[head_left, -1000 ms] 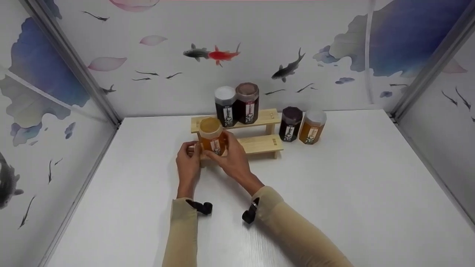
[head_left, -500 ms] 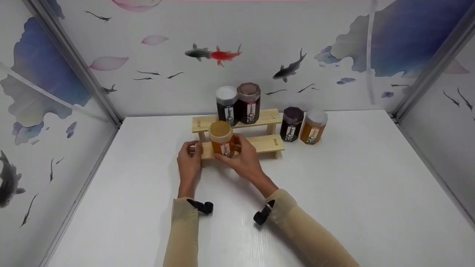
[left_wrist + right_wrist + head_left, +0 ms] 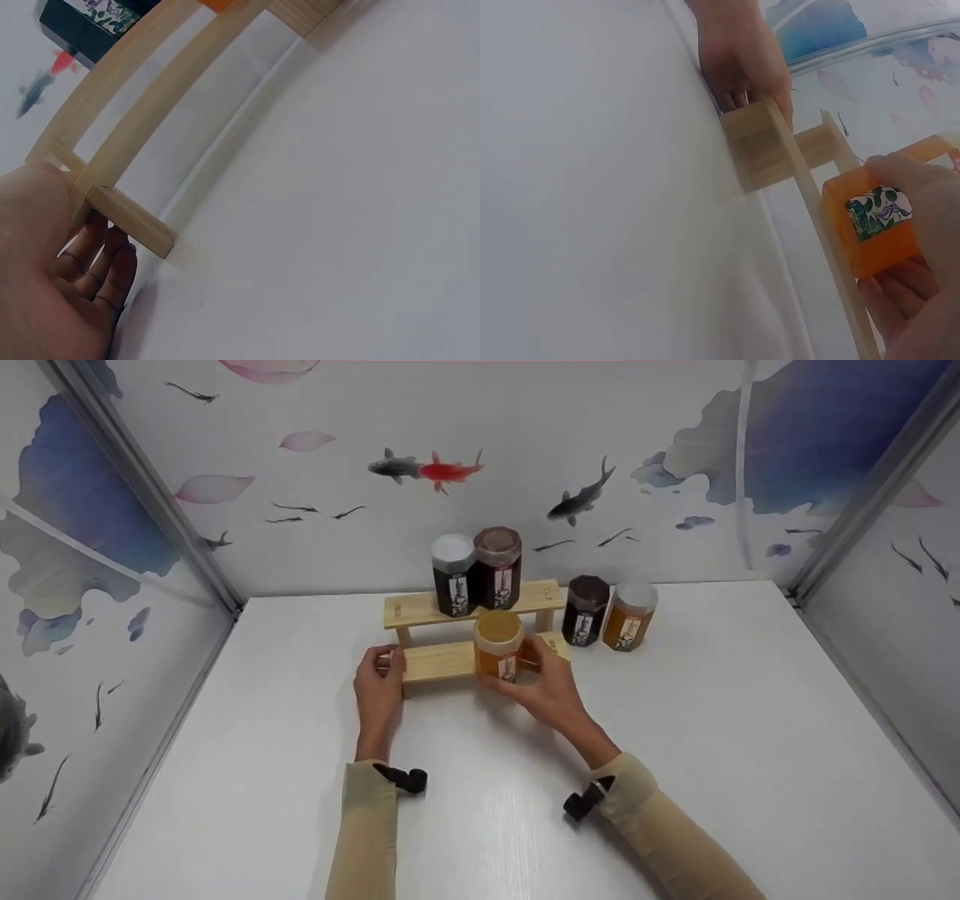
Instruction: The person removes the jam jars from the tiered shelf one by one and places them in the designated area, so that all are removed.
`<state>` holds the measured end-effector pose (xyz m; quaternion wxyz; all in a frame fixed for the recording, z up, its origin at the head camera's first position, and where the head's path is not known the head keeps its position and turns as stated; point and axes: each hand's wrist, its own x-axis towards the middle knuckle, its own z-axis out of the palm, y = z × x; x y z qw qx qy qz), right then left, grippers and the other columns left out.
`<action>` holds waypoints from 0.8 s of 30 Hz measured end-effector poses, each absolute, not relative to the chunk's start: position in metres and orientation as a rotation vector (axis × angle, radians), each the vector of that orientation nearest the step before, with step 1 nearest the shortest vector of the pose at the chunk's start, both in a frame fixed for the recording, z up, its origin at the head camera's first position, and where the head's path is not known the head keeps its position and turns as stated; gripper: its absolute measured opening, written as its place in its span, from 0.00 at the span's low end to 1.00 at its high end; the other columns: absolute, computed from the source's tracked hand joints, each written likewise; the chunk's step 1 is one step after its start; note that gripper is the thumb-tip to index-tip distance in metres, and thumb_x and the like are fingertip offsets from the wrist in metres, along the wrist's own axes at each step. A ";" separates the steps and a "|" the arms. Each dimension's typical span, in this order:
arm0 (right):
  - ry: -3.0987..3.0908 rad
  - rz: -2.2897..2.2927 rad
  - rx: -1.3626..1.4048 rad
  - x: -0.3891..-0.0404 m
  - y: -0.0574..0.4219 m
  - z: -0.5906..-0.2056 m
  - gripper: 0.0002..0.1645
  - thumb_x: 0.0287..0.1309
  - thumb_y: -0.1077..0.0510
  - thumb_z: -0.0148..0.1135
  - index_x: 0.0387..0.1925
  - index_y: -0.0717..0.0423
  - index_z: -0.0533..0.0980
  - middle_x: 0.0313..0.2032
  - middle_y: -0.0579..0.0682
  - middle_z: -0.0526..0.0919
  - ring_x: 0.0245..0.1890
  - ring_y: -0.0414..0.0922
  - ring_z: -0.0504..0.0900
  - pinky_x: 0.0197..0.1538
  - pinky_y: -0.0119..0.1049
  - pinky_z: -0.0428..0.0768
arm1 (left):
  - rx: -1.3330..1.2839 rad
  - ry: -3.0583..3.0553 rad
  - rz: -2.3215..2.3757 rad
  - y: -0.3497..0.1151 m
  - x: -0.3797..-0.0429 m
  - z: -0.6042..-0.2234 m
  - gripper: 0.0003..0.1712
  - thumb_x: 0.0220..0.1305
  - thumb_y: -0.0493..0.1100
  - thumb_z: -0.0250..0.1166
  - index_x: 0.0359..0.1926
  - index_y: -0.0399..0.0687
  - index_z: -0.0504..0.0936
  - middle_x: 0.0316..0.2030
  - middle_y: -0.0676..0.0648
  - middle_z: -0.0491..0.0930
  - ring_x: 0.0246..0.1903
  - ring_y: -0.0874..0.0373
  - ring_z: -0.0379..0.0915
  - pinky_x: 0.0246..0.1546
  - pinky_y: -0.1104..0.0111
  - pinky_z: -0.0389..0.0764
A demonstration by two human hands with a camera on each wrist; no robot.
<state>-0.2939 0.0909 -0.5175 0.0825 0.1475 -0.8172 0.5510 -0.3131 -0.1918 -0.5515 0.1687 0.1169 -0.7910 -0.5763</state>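
Nearest the viewer, two tan sleeves lie over the white table (image 3: pixel 225 750), the left sleeve (image 3: pixel 367 832) running almost straight forward and the right sleeve (image 3: pixel 675 825) slanting in from the lower right. A small black device (image 3: pixel 410 780) sits at the left cuff, and a second black device (image 3: pixel 589 799) at the right one. Beyond them, the person's left hand (image 3: pixel 379 679) grips the left end of the lower step (image 3: pixel 439 661) of a wooden stand (image 3: pixel 416 611), its fingers bent beneath the plank. The right hand (image 3: pixel 551 690) pinches an amber jar (image 3: pixel 496 652) between the thumb, low on its front, and the other fingers at its right side. The jar is at the lower step, right of the middle, upright with its label toward the person; whether its base rests fully on the plank cannot be told. To the right of the stand, a dark jar (image 3: pixel 586 611) and a white-lidded amber jar (image 3: pixel 630 619) stand side by side on the table. On the upper step (image 3: pixel 544 596), a white-topped black jar (image 3: pixel 454 585) stands beside a brown-topped dark red jar (image 3: pixel 501 577). Farthest back rises a pale wall (image 3: pixel 300 405) painted with fish, among them a red one (image 3: pixel 446 472)
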 end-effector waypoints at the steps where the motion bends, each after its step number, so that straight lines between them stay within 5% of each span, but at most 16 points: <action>1: -2.438 1.647 0.444 -0.293 0.096 -0.517 0.44 0.53 0.42 0.87 0.67 0.44 0.75 0.63 0.44 0.85 0.64 0.47 0.85 0.69 0.48 0.83 | 0.331 -2.251 -1.636 -0.192 -0.313 -0.552 0.19 0.82 0.53 0.61 0.60 0.47 0.83 0.45 0.45 0.83 0.42 0.55 0.77 0.37 0.69 0.78; 16: -2.307 1.700 0.249 -0.304 0.175 -0.519 0.47 0.55 0.41 0.85 0.72 0.44 0.73 0.67 0.47 0.81 0.67 0.48 0.80 0.73 0.53 0.78 | 0.330 -2.255 -1.626 -0.195 -0.315 -0.552 0.18 0.82 0.52 0.62 0.60 0.46 0.83 0.43 0.44 0.83 0.39 0.56 0.77 0.31 0.72 0.77; 24: -2.197 1.706 0.059 -0.312 0.226 -0.513 0.45 0.60 0.42 0.82 0.74 0.45 0.72 0.67 0.48 0.80 0.64 0.44 0.80 0.71 0.46 0.77 | 0.312 -2.256 -1.621 -0.193 -0.314 -0.551 0.18 0.82 0.53 0.62 0.59 0.47 0.84 0.42 0.45 0.83 0.38 0.56 0.77 0.32 0.71 0.77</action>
